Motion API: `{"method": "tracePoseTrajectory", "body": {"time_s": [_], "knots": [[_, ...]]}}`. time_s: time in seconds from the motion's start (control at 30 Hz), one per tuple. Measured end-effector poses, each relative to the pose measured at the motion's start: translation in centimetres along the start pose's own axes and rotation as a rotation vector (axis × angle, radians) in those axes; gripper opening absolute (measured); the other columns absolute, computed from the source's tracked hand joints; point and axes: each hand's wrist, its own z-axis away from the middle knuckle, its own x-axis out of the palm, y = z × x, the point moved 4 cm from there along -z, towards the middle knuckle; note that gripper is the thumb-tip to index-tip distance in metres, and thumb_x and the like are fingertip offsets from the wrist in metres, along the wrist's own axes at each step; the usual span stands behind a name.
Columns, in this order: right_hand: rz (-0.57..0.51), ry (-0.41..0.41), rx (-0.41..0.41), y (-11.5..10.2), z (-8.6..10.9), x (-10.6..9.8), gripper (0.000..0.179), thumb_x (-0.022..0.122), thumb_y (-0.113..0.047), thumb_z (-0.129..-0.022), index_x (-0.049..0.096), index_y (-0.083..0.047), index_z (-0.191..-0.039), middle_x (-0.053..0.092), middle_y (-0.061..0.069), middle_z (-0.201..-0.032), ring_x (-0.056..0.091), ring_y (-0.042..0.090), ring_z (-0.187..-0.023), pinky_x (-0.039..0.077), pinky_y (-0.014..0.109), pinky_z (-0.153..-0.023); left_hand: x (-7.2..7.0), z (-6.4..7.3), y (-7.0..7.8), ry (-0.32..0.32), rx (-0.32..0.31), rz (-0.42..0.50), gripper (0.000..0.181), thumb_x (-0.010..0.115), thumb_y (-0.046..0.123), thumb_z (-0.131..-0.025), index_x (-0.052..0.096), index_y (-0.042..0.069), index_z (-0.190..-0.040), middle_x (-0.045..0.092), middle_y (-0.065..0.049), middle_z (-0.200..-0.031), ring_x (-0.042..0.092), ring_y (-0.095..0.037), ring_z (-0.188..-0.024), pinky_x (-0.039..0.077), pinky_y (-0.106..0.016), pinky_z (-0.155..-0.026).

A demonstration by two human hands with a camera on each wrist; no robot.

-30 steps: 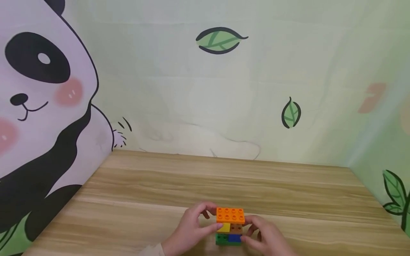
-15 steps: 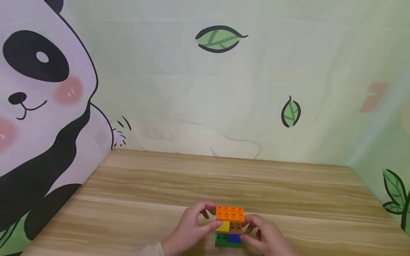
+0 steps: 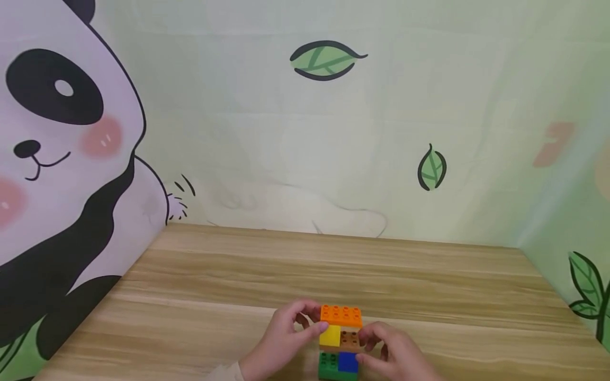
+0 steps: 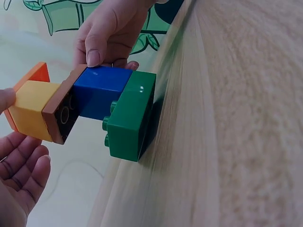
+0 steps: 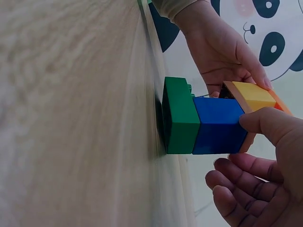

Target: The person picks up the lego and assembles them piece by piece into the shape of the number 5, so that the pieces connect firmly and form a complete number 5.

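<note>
Both hands hold a stack of toy building bricks low in the middle of the head view. From the top it shows an orange plate (image 3: 340, 315), a yellow brick (image 3: 330, 336), a brown plate (image 3: 350, 339), a blue brick (image 3: 348, 362) and a green brick (image 3: 329, 362) at the bottom. My left hand (image 3: 286, 333) grips the upper left, its thumb on the yellow brick. My right hand (image 3: 397, 349) has its thumb on the blue brick (image 5: 220, 127). In the left wrist view the green brick (image 4: 130, 125) is close to the tabletop; contact is unclear.
A wood-grain table (image 3: 214, 270) spreads around the stack. Behind it stands a pale green backdrop (image 3: 248, 132) printed with leaves and, at the left, a large panda (image 3: 119, 211).
The stack has tilted so that its front faces show more. Its orange top has shifted slightly away and its green bottom toward the camera. Both hands keep their hold.
</note>
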Motion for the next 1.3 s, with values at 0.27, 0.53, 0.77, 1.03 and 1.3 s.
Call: {"method": "tracePoseTrajectory", "body": {"time_s": [0.27,0.53,0.77,1.03,1.3], "knots": [[-0.088,-0.005,0.061,0.4,-0.2,0.2,0.033,0.066,-0.027,-0.090,0.060,-0.003,-0.111,0.065,0.007,-0.102,0.056,-0.001,-0.081,0.050,0.020,-0.064,0.0,-0.4,-0.4,0.023,-0.048,0.018,0.031,0.068,0.030,-0.089,0.061,0.008,-0.110,0.065,-0.004,-0.097,0.056,-0.008,-0.085,0.049,-0.020,-0.074],[-0.171,0.019,0.118,0.9,-0.6,0.2,0.043,0.065,-0.026,-0.091,0.054,-0.002,-0.124,0.065,0.008,-0.104,0.057,0.005,-0.081,0.051,0.020,-0.067,0.0,-1.2,-0.8,0.045,-0.076,0.015,0.033,0.066,0.032,-0.091,0.061,0.008,-0.113,0.066,-0.004,-0.098,0.056,-0.009,-0.085,0.048,-0.019,-0.073],[-0.163,0.053,0.141,1.0,-0.9,0.2,0.041,0.066,-0.026,-0.090,0.056,-0.001,-0.121,0.066,0.007,-0.101,0.056,0.005,-0.080,0.049,0.019,-0.066,0.0,-2.1,-1.6,0.041,-0.109,0.000,0.036,0.063,0.037,-0.092,0.062,0.007,-0.111,0.065,-0.005,-0.095,0.056,-0.012,-0.084,0.047,-0.020,-0.074],[-0.225,0.100,0.084,1.4,-1.4,0.2,0.037,0.065,-0.020,-0.091,0.056,0.003,-0.118,0.067,0.012,-0.098,0.058,0.003,-0.076,0.050,0.021,-0.061,0.1,-3.0,-2.1,0.049,-0.137,0.000,0.040,0.062,0.041,-0.091,0.062,0.005,-0.110,0.064,-0.006,-0.094,0.055,-0.015,-0.084,0.047,-0.022,-0.073],[-0.262,0.105,0.100,1.5,-1.9,0.2,0.039,0.064,-0.022,-0.093,0.054,0.006,-0.119,0.067,0.015,-0.096,0.059,0.010,-0.069,0.052,0.026,-0.054,0.3,-3.9,-2.9,0.079,-0.165,0.031,0.041,0.063,0.041,-0.091,0.061,0.006,-0.113,0.063,-0.006,-0.092,0.055,-0.015,-0.079,0.049,-0.023,-0.065]]}}
